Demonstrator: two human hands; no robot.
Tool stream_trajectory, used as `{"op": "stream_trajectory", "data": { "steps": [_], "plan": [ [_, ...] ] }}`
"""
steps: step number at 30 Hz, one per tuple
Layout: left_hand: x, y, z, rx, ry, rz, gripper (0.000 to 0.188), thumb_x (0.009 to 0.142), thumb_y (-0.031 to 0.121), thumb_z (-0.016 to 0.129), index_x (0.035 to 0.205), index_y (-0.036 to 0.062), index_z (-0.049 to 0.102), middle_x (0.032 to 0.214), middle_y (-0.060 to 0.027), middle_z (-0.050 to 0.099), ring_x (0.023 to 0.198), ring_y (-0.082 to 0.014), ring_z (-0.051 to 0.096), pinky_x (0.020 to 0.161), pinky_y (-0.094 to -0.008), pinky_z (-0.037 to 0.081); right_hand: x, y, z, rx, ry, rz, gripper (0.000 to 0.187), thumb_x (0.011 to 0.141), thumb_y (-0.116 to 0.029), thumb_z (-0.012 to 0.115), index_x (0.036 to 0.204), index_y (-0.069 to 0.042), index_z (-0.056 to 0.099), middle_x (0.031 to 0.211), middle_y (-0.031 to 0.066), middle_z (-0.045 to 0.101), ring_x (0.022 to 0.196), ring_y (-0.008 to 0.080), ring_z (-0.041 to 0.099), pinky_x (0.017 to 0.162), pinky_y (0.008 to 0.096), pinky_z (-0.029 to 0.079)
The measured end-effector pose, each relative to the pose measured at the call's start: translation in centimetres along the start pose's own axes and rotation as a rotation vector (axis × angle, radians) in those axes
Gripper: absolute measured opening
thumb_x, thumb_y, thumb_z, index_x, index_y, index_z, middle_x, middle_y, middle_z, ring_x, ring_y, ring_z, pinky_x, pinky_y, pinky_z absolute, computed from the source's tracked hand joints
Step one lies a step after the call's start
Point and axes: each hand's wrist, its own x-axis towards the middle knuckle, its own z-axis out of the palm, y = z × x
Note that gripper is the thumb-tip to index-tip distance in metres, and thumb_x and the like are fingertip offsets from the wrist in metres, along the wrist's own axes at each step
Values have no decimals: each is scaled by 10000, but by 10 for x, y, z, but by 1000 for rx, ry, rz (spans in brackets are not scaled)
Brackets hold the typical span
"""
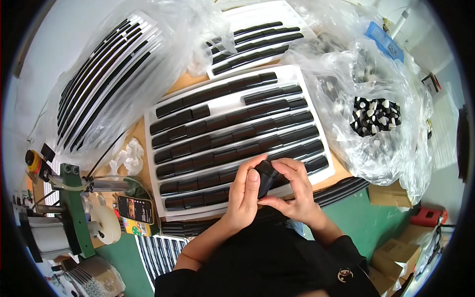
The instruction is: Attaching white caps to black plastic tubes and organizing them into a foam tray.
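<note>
Both of my hands are raised above the near part of a white tray (225,106), closed on a small black plastic piece (267,176). My left hand (243,195) grips its left side, thumb up against it. On its other side, my right hand (298,197) pinches it between thumb and curled fingers. The piece's exact kind is hard to make out, since fingers cover much of it. Beneath my hands, the tray carries rows of glossy black pieces (213,141), with gaps in the far rows.
Another tray (257,12) of black pieces lies beyond. Plastic-wrapped trays (106,74) stand at the far left. To the right sits a clear bag (341,138) with small black-and-white parts (376,117). A green-framed machine (76,213) and a phone (135,210) are at the left.
</note>
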Motion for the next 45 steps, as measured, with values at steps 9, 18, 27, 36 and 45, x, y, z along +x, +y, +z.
{"op": "stream_trajectory", "data": {
  "steps": [9, 18, 27, 36, 45],
  "plan": [
    [1, 0, -12, -162, -2, 28, 430, 978, 351, 291, 1166, -6, 440, 987, -83, 509, 791, -88, 486, 725, -223, 396, 4, 4, 15, -80, 124, -221, 735, 588, -263, 826, 1165, 32, 479, 1052, 157, 562, 921, 294, 570, 772, 358, 452],
    [0, 1, -2, -191, 33, 21, 407, 982, 356, 256, 1120, 10, 422, 977, -74, 503, 787, -92, 487, 707, -227, 404, 4, 7, 9, -28, 91, -223, 709, 576, -243, 829, 1139, 38, 502, 1040, 157, 559, 894, 290, 577, 773, 358, 465],
    [2, -4, 5, -185, 151, 31, 451, 971, 431, 222, 1038, 32, 422, 888, -60, 496, 708, -92, 494, 648, -212, 400, 12, 5, 9, -46, 134, -331, 611, 577, -207, 812, 1070, 46, 554, 1004, 136, 575, 870, 280, 578, 762, 355, 481],
    [16, 4, -2, -132, -228, 25, 610, 826, 64, 627, 1355, 15, 328, 1184, -72, 499, 916, -71, 483, 700, -189, 396, 5, 31, -9, -98, 179, -257, 705, 647, -186, 775, 1227, 19, 431, 1118, 177, 560, 970, 311, 566, 815, 388, 439],
    [24, -2, -3, -38, -308, -24, 602, 841, 38, 612, 1367, 24, 320, 1283, -98, 463, 1105, -119, 474, 887, -245, 385, 14, 46, -46, -274, -89, -115, 851, 698, -419, 714, 1311, 18, 318, 1169, 199, 520, 1063, 332, 500, 908, 404, 377]
  ]
}}
